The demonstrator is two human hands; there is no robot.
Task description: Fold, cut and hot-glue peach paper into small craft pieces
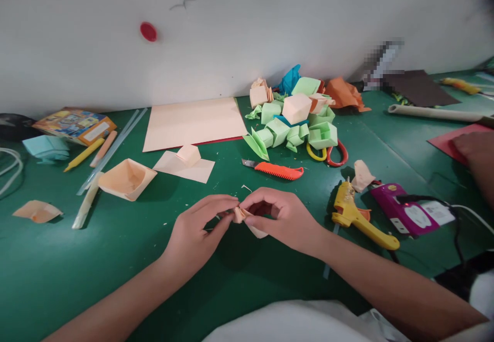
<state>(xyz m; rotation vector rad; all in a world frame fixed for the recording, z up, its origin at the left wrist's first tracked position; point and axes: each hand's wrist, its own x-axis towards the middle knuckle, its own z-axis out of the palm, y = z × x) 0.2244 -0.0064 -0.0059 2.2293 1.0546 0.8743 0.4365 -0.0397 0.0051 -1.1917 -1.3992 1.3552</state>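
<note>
Between my two hands, above the green table point(154, 285), is a small folded piece of peach paper point(239, 215). My left hand point(203, 225) pinches its left end between thumb and fingertips. From the other side, the thumb and fingers of my right hand point(283, 218) close on the same paper. Part of it shows below my right fingers, and the rest is hidden by them. Just beyond my hands lies an orange utility knife point(278, 171) with some blade out. A peach paper box point(129, 179) and a flat paper with a small folded cube point(188, 155) sit further left.
Green and peach folded paper pieces point(283, 126) are heaped at the back, beside scissors point(336, 154). On the right are a yellow glue gun point(353, 211) and a purple power strip point(403, 209) with cables. Another person's hand point(476, 151) rests on red paper. Peach sheets point(193, 121) lie by the wall.
</note>
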